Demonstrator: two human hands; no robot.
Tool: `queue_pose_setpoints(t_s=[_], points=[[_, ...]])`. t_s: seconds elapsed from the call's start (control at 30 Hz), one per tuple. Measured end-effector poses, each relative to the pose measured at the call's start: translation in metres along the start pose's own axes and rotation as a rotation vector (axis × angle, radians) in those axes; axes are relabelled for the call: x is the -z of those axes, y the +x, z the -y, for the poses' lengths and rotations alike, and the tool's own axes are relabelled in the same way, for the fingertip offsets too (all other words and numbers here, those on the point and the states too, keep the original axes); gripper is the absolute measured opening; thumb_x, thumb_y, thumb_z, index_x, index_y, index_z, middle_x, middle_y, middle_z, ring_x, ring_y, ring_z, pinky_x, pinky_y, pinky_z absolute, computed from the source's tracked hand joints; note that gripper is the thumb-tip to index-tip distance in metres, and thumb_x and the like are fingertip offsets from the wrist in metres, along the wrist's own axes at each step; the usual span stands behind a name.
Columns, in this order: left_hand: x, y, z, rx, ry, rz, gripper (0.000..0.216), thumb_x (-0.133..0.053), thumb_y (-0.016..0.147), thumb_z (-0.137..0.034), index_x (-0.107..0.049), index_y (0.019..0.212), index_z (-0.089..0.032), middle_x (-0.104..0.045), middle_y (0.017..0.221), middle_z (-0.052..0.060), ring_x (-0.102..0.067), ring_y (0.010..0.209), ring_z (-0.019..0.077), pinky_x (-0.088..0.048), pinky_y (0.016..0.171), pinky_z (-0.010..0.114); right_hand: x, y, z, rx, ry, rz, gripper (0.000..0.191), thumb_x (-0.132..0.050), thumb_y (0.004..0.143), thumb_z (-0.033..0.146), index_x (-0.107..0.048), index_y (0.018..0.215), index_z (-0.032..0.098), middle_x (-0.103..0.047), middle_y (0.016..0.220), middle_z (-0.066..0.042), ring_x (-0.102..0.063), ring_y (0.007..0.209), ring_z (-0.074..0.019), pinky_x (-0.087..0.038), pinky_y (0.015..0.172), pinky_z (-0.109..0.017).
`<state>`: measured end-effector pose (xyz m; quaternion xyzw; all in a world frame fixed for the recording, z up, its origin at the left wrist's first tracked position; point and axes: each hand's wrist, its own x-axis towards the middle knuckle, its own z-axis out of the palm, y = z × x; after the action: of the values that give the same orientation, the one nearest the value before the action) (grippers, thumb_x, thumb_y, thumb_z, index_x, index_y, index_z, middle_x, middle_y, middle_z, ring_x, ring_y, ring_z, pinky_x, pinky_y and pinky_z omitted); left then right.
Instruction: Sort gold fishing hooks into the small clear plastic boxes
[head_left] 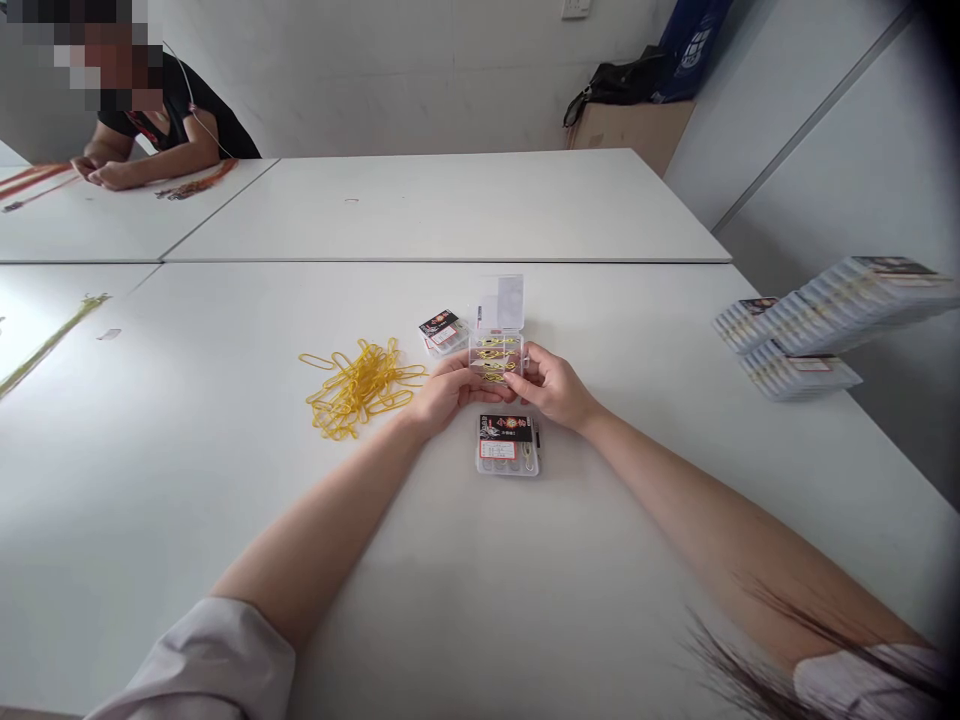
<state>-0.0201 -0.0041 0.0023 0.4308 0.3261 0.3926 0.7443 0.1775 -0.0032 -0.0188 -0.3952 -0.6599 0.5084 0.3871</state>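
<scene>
Both hands hold an open clear box [472, 352], the left hand [448, 395] closed on its left near corner, the right hand [556, 386] pinching its right side. It sits above the desk [390, 620], facing the far edge: the lid [511, 302] points that way, so the opened box's long axis runs near to far. Yellow pieces inside, seemingly hooks though too small to be sure, lie in rows parallel to that edge.
</scene>
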Motion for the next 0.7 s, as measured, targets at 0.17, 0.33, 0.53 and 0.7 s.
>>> queue_pose_setpoints(t_s=[0.17, 0.33, 0.53, 0.7], points=[[0.0003, 0.0006, 0.0010, 0.004, 0.014, -0.002, 0.034, -0.062, 0.070, -0.015, -0.064, 0.103, -0.011, -0.077, 0.086, 0.009, -0.075, 0.076, 0.0187, -0.058, 0.074, 0.028, -0.0004, 0.0001, 0.0009, -0.008, -0.014, -0.004, 0.033, -0.065, 0.090, 0.040, -0.059, 0.117, 0.021, -0.072, 0.092, -0.005, -0.069, 0.076, -0.0195, -0.058, 0.070, -0.033], [0.0024, 0.0013, 0.0023, 0.008, 0.027, -0.004, 0.035, -0.064, 0.071, -0.015, -0.063, 0.105, -0.011, -0.077, 0.089, 0.009, -0.076, 0.077, 0.0186, -0.057, 0.074, 0.027, -0.0006, 0.0007, 0.0016, -0.016, -0.014, -0.012, 0.032, -0.065, 0.089, 0.039, -0.059, 0.114, 0.020, -0.072, 0.088, -0.004, -0.068, 0.072, -0.0185, -0.056, 0.067, -0.032], [0.0050, 0.0013, 0.0036, -0.014, -0.026, 0.018, 0.033, -0.063, 0.071, -0.020, -0.064, 0.104, -0.011, -0.077, 0.083, 0.009, -0.076, 0.077, 0.0200, -0.058, 0.074, 0.029, -0.0008, 0.0009, -0.0001, -0.012, 0.004, -0.004, 0.034, -0.065, 0.090, 0.040, -0.059, 0.117, 0.020, -0.072, 0.090, -0.004, -0.068, 0.073, -0.0178, -0.056, 0.068, -0.032], [0.0044, -0.0003, 0.0037, -0.012, 0.005, 0.029, 0.036, -0.072, 0.072, -0.019, -0.063, 0.106, -0.012, -0.077, 0.088, 0.009, -0.076, 0.078, 0.0196, -0.058, 0.077, 0.029, -0.0008, 0.0007, 0.0009, -0.020, -0.002, -0.008, 0.034, -0.066, 0.090, 0.040, -0.059, 0.116, 0.020, -0.072, 0.090, -0.004, -0.067, 0.072, -0.0178, -0.056, 0.067, -0.032]])
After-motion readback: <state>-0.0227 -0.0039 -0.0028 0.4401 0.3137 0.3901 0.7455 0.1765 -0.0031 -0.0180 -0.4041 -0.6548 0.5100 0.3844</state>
